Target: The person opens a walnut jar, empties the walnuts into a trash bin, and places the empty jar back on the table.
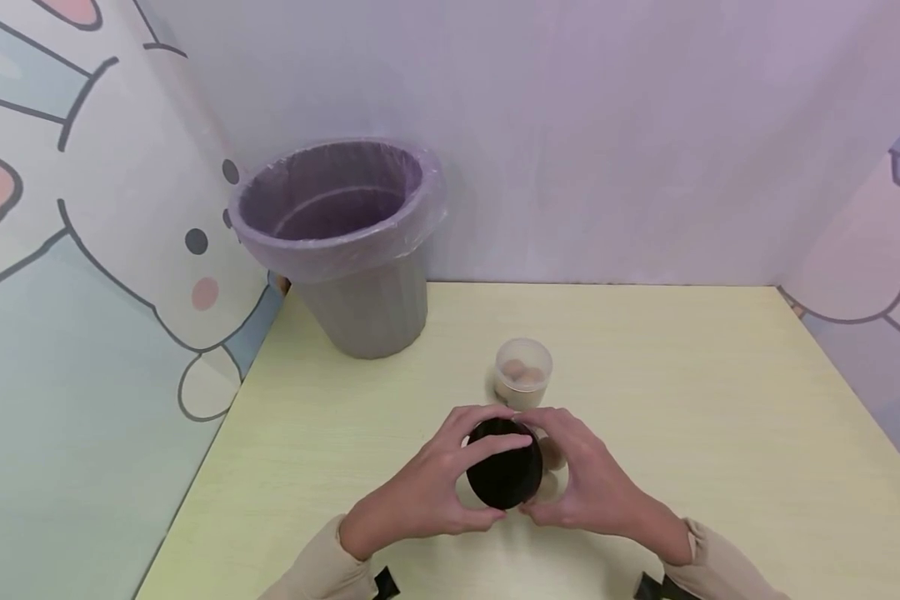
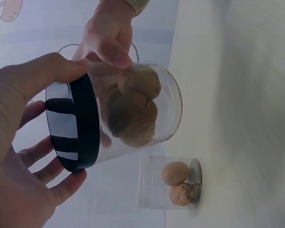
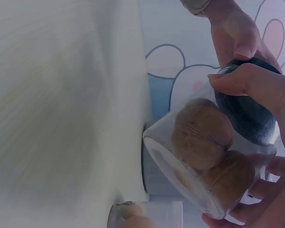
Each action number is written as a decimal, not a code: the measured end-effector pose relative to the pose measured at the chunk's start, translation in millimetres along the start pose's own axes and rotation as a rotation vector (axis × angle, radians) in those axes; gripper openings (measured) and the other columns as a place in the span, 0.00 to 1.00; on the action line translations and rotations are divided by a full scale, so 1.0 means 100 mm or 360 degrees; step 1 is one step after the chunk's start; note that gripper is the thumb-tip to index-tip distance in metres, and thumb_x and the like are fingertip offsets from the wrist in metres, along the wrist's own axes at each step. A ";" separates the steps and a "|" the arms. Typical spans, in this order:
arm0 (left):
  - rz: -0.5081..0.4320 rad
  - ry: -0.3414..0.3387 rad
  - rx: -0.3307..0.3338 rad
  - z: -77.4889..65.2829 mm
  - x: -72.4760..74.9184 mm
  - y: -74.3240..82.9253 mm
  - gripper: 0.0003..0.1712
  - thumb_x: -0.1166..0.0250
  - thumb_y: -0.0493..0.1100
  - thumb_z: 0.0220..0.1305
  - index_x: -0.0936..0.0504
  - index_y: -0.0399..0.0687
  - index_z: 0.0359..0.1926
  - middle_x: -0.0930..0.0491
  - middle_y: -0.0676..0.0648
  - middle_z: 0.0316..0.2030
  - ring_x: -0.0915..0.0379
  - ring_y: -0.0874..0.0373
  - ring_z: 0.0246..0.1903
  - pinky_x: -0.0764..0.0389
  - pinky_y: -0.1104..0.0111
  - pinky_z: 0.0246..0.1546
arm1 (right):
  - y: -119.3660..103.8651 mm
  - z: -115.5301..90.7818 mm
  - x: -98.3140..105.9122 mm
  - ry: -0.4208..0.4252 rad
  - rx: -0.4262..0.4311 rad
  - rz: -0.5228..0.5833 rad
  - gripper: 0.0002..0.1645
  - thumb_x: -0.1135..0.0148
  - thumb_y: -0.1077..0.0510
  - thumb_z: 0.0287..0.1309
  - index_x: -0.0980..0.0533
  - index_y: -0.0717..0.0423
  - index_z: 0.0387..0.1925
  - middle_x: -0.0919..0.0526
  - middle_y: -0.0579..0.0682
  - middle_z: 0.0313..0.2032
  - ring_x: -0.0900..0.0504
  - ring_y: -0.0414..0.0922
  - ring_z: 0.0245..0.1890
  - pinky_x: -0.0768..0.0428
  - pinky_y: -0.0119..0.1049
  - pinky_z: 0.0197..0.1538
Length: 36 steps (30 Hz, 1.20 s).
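Both hands hold a clear jar [image 2: 167, 111] with a black lid [image 1: 504, 475], tilted and raised off the table. Inside it lie several brown walnuts [image 3: 202, 137]. My left hand [image 1: 435, 479] grips the lid, thumb and fingers spread around its rim. On the jar's body is my right hand [image 1: 592, 475], its fingers curled about the clear wall. Whether the lid is loose or tight cannot be told. Just beyond the hands stands a small clear cup [image 1: 523, 367], upright and without a lid, with brown roundish pieces [image 2: 175, 173] in it.
A grey bin [image 1: 375, 308] with a plastic liner stands at the back left of the pale yellow table [image 1: 682, 375]. A plain wall [image 1: 607, 142] rises behind, and panels with cartoon rabbits [image 1: 135, 208] flank the table on both sides.
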<state>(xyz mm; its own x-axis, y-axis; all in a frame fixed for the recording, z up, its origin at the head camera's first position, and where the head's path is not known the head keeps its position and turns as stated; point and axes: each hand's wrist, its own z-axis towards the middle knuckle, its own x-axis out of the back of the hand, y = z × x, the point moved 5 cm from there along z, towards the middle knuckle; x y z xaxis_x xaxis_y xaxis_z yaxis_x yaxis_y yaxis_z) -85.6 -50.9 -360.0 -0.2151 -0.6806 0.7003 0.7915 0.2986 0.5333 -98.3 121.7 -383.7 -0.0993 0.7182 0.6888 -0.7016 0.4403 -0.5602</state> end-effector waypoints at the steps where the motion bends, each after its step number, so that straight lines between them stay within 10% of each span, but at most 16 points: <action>1: -0.0005 0.0005 -0.0001 0.00 0.00 0.00 0.46 0.23 0.42 0.39 0.31 0.59 0.64 0.41 0.50 0.66 0.46 0.55 0.62 0.31 0.62 0.56 | 0.00 0.00 0.00 -0.0003 -0.0004 -0.0005 0.57 0.20 0.54 0.22 0.34 0.47 0.63 0.27 0.42 0.54 0.29 0.40 0.51 0.28 0.39 0.50; 36: 0.0006 0.0175 -0.0013 0.00 0.00 -0.02 0.44 0.23 0.46 0.37 0.26 0.54 0.61 0.34 0.48 0.59 0.38 0.54 0.56 0.28 0.70 0.50 | 0.02 0.01 0.01 0.0032 0.0034 0.0006 0.54 0.21 0.54 0.17 0.30 0.47 0.58 0.26 0.40 0.52 0.29 0.38 0.49 0.30 0.37 0.48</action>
<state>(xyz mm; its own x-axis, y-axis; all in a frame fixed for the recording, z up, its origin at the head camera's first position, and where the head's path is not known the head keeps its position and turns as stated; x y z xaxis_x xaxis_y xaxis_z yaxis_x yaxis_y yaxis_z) -87.5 -51.7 -361.3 -0.1483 -0.7489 0.6459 0.7968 0.2965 0.5266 -100.8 122.4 -383.8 -0.0878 0.7307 0.6770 -0.7162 0.4260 -0.5527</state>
